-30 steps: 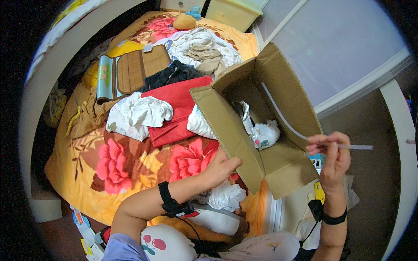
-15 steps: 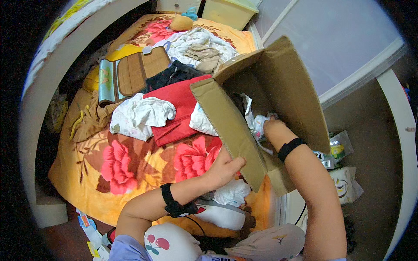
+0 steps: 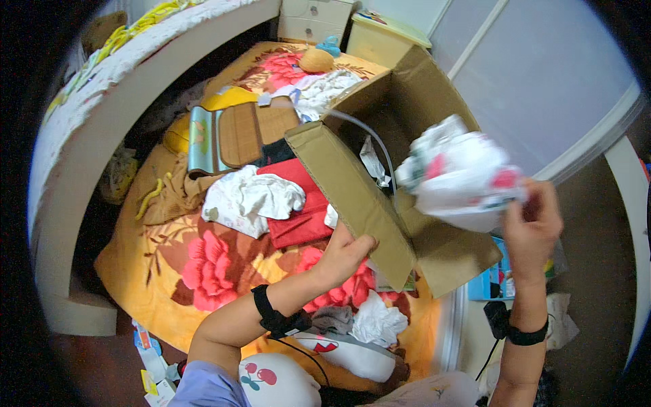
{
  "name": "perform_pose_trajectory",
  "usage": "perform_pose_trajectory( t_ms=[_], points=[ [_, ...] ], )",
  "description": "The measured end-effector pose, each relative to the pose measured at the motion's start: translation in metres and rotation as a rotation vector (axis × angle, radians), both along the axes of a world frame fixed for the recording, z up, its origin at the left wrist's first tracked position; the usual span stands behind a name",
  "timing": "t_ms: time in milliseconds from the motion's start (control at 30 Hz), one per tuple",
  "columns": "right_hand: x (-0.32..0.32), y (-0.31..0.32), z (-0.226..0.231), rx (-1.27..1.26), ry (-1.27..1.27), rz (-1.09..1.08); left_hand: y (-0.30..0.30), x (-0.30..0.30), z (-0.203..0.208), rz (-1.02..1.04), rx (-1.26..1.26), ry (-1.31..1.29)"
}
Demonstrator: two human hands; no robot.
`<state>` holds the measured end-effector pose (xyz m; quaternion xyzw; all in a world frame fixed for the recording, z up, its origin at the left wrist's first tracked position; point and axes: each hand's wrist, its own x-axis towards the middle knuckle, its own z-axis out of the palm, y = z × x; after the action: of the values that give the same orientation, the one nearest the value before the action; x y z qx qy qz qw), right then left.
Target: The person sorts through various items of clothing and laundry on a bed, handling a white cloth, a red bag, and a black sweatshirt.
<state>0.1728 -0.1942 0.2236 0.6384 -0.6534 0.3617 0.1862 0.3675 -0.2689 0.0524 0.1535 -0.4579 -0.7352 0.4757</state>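
A brown cardboard box (image 3: 434, 88) stands tilted on the bed, its open side facing me. My left hand (image 3: 344, 256) is closed on the edge of its near flap, thumb on the outside. In front of the box opening, my right hand (image 3: 534, 227) pinches a crumpled white bundle with pink and green print (image 3: 468, 180); I cannot tell whether it is cloth or thin plastic. A pale, see-through curved strip (image 3: 371, 132) arches beside the bundle. Inside the box lies a white crinkled piece (image 3: 373, 163), partly in shadow.
On the flowered blanket (image 3: 203, 271) lie a white garment (image 3: 251, 200), a red cloth (image 3: 305, 220), a brown woven mat (image 3: 254, 132) and other clothes. A blue container (image 3: 489, 285) stands beyond the bed edge, right of the box. Sliding doors (image 3: 542, 81) border the right.
My right hand has come up out of the box with the white bundle, moving right and toward me. My left hand stays on the flap. The blue container has come into sight.
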Motion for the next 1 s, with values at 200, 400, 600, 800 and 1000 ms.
perform_pose_trajectory(
  t_ms=[200,400,600,800,1000],
  points=[
    [-0.061,-0.025,-0.007,-0.552,-0.978,0.351,-0.014,0.028,0.022,0.071,0.159,0.014],
    [-0.071,-0.046,-0.068,-0.477,-1.583,0.639,-0.008,0.073,0.045,0.351,0.250,-0.097],
    [-0.076,-0.076,-0.159,-0.180,-2.002,0.558,0.016,0.129,0.051,0.612,0.217,-0.114],
    [0.023,-0.091,-0.221,0.246,-1.896,0.809,0.068,0.173,0.051,0.825,0.242,-0.089],
    [0.074,-0.086,-0.249,0.517,-1.830,0.890,0.143,0.263,0.054,1.172,0.228,-0.067]
  ],
)
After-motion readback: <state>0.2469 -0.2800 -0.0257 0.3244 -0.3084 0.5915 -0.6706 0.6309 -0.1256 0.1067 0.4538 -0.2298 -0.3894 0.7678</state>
